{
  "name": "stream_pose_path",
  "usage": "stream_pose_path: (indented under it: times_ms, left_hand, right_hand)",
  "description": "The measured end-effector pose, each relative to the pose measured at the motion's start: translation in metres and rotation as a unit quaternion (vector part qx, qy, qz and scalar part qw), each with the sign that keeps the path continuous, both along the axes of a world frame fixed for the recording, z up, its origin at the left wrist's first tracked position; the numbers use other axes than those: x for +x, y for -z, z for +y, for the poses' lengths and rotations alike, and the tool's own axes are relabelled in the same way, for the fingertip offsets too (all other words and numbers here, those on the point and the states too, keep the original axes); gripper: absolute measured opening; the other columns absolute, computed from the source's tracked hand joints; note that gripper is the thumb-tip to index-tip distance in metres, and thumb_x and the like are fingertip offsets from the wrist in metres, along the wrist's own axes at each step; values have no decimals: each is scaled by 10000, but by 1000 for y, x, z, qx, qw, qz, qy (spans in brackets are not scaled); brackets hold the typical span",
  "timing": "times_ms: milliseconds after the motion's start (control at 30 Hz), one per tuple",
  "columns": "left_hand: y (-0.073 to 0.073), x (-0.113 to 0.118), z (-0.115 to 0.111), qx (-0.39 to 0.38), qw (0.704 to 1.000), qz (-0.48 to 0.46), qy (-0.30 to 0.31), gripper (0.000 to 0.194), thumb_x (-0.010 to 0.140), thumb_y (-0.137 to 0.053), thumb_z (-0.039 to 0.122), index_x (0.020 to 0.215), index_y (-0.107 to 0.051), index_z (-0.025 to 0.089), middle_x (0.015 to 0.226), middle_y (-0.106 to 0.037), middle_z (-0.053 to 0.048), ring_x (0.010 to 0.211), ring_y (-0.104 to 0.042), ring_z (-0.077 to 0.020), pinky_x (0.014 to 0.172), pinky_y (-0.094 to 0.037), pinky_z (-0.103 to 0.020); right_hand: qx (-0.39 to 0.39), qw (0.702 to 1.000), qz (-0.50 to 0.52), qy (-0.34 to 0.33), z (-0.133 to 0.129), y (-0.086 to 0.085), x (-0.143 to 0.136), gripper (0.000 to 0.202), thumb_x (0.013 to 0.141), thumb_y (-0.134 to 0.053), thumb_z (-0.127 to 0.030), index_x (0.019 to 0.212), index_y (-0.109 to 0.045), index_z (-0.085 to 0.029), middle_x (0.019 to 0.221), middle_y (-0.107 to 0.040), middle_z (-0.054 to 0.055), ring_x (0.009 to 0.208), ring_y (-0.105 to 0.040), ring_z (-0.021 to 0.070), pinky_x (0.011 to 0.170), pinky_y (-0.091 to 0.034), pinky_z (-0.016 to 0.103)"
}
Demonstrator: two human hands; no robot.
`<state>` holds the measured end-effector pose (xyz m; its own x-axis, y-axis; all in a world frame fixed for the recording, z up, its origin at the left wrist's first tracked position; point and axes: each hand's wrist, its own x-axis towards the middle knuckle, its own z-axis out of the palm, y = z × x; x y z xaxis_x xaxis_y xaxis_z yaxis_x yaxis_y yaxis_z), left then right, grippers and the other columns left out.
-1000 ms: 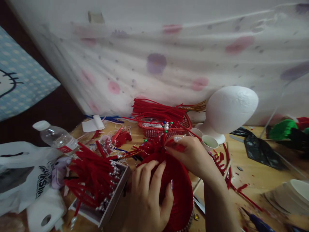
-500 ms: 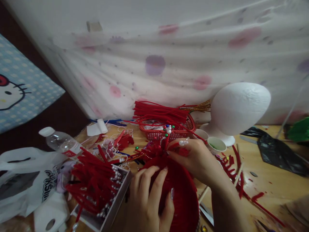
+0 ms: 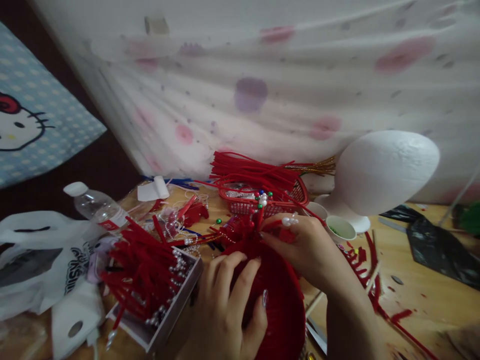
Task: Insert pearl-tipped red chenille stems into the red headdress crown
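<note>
A round, shallow red piece (image 3: 279, 305) with a ribbed inner surface lies in front of me. My left hand (image 3: 228, 305) rests on its near left side with fingers spread and the thumb apart. At its far edge my right hand (image 3: 296, 245) is closed in a pinch at the base of an upright red pipe-cleaner stem (image 3: 259, 218). The fingertips partly hide this spot. A cluster of white, green, red and blue beads (image 3: 263, 199) tops the stem. Pearl-like ornaments show on a right-hand finger.
Left are a box (image 3: 174, 300) of beaded red pipe cleaners, a plastic bottle (image 3: 99, 207) and a white bag (image 3: 41, 250). Behind stands a red basket (image 3: 243, 206) under a red pipe-cleaner bundle (image 3: 255, 170). Right are a foam head (image 3: 388, 172), paper cup (image 3: 340, 229), scissors (image 3: 317, 335) and red scraps.
The camera view has shifted slightly, moving the background items a little. Both hands keep nearly the same places on the red piece and stem.
</note>
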<state>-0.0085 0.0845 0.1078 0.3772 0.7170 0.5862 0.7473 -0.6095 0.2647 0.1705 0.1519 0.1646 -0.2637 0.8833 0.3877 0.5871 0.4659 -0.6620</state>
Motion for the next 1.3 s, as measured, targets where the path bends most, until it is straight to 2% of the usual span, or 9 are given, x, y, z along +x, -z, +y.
stream_pose_path:
  times_ms: [400, 600, 800, 1000, 1167, 1300]
  left_hand:
    - [-3, 2, 0, -14, 1000, -27, 0, 402, 859, -497, 186, 1258, -525, 155, 1160, -538, -131, 1050, -495, -263, 891, -473, -427]
    - [-2, 1, -2, -22, 999, -33, 5, 407, 864, -501, 185, 1270, -504, 165, 1179, -520, -124, 1073, -484, -261, 917, -457, -438]
    - [0, 1, 0, -17, 999, -43, -7, 407, 864, -510, 193, 1271, -507, 188, 1194, -513, -115, 1076, -484, -260, 922, -453, -443]
    - [0, 2, -1, -15, 998, -54, -8, 385, 875, -502, 207, 1259, -523, 188, 1184, -521, -112, 1089, -490, -254, 927, -451, -432]
    - [-1, 2, -1, -17, 998, -56, -8, 393, 871, -498, 199, 1262, -526, 182, 1182, -523, -116, 1085, -492, -256, 930, -448, -439]
    - [-1, 3, -2, -19, 998, -61, -8, 386, 870, -502, 201, 1255, -530, 191, 1173, -534, -111, 1075, -503, -250, 922, -452, -428]
  right_hand:
    - [-14, 1000, -22, 4, -1, -2, 1, 147, 798, -603, -139, 747, -708, -228, 748, -737, -25, 675, -656, 149, 638, -496, 253]
    - [-32, 999, 6, -8, -5, -6, 2, 132, 809, -615, -137, 797, -706, -232, 798, -739, -25, 738, -666, 152, 701, -498, 264]
    - [-2, 999, 43, 9, -9, -10, 4, 91, 821, -630, -194, 825, -714, -229, 856, -753, 5, 796, -682, 181, 723, -505, 284]
    - [53, 998, 32, 34, -12, -10, 5, 55, 811, -656, -230, 805, -711, -230, 741, -718, -16, 671, -632, 155, 616, -473, 260]
    - [57, 997, 55, 8, -15, -11, 3, 88, 804, -666, -184, 837, -720, -245, 836, -747, -16, 770, -667, 155, 721, -500, 261]
    - [43, 998, 47, 4, -17, -14, -2, 111, 814, -659, -173, 867, -724, -245, 862, -751, -16, 789, -674, 158, 726, -499, 264]
